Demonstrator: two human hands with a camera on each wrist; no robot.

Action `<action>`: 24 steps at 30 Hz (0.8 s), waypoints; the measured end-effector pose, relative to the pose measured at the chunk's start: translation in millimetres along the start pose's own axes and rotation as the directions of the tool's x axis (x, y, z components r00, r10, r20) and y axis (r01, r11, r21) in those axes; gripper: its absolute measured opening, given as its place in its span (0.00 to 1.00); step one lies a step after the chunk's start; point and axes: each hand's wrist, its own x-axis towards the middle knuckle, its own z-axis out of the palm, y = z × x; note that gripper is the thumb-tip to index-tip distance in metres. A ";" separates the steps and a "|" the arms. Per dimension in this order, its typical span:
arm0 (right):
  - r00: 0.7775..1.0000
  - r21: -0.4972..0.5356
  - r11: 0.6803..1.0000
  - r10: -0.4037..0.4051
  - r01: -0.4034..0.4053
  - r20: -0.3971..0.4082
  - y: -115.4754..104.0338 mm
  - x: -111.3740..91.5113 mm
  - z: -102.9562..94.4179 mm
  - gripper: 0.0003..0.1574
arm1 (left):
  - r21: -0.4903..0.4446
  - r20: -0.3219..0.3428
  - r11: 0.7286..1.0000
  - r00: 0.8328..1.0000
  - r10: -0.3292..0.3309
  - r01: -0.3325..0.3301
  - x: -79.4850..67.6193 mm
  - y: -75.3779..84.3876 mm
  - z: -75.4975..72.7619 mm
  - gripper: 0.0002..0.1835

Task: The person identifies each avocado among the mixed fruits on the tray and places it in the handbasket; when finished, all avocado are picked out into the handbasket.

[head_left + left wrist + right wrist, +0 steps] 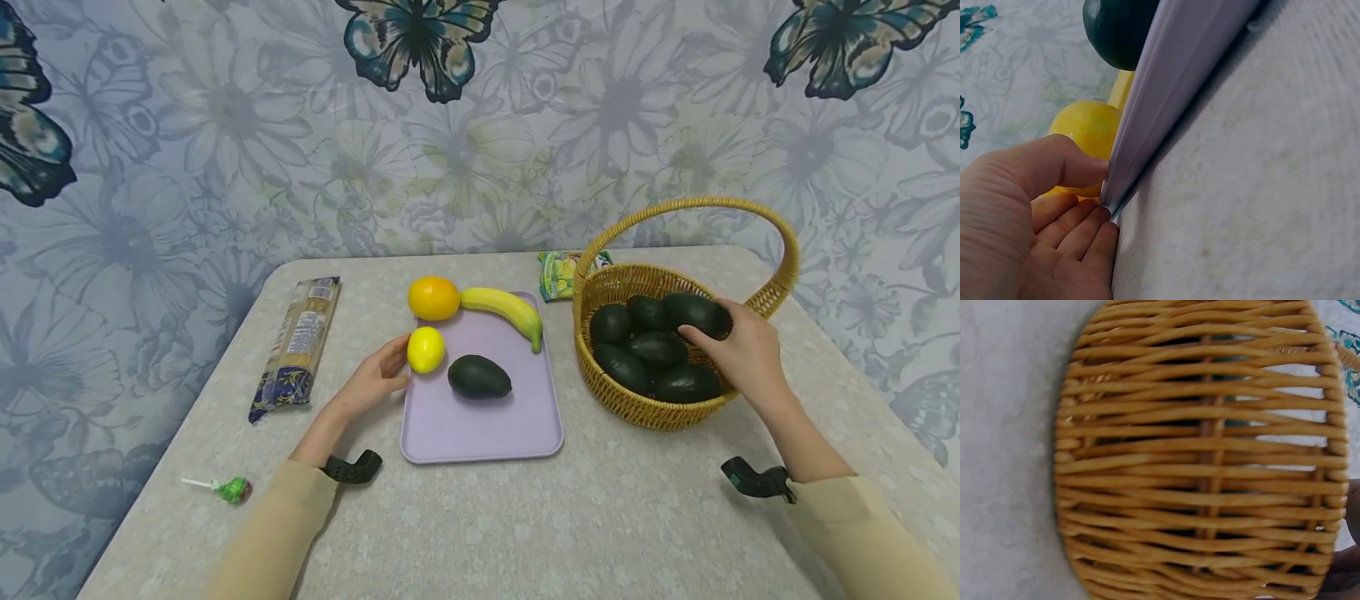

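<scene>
My right hand [742, 350] grips an avocado [696, 315] at the right rim of a wicker basket [660, 414], its thumb on the fruit's near side. Below and beside it, several more dark avocados [621, 368] fill the basket. My left hand [372, 379] lies at the left edge of a lilac tray [480, 437], fingertips right by a lemon [426, 350]. The left wrist view shows the thumb [1079, 164] at the tray's rim and the other fingers loosely extended below it. One avocado [478, 377] lies mid-tray; the right wrist view mostly shows basket weave [1204, 456].
An orange [433, 298] and a banana [506, 310] lie at the tray's far end. Left of it are a long pasta packet [297, 342] and a lollipop [234, 490]. A green-yellow packet [558, 275] lies behind the basket, whose tall handle [697, 204] arches up.
</scene>
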 end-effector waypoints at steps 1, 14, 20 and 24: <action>1.000 -0.010 1.000 0.009 -0.009 0.001 1.2 -0.7 1.2 0.47 | 0.003 0.001 1.000 1.000 0.001 -0.001 -0.4 0.2 0.3 0.39; 0.998 -0.080 0.996 0.053 -0.050 0.042 9.8 -4.9 4.6 0.46 | 0.019 -0.011 1.000 1.000 -0.024 0.024 1.6 -1.6 -0.8 0.39; 1.000 -0.051 0.999 0.017 -0.016 0.019 8.3 -5.8 5.0 0.46 | 0.019 -0.006 1.000 1.000 -0.010 0.010 0.5 -0.1 -0.4 0.39; 1.000 0.043 0.999 -0.012 0.013 -0.017 -8.9 -3.1 -1.7 0.44 | 0.018 -0.010 1.000 1.000 -0.016 0.017 0.4 0.0 0.0 0.39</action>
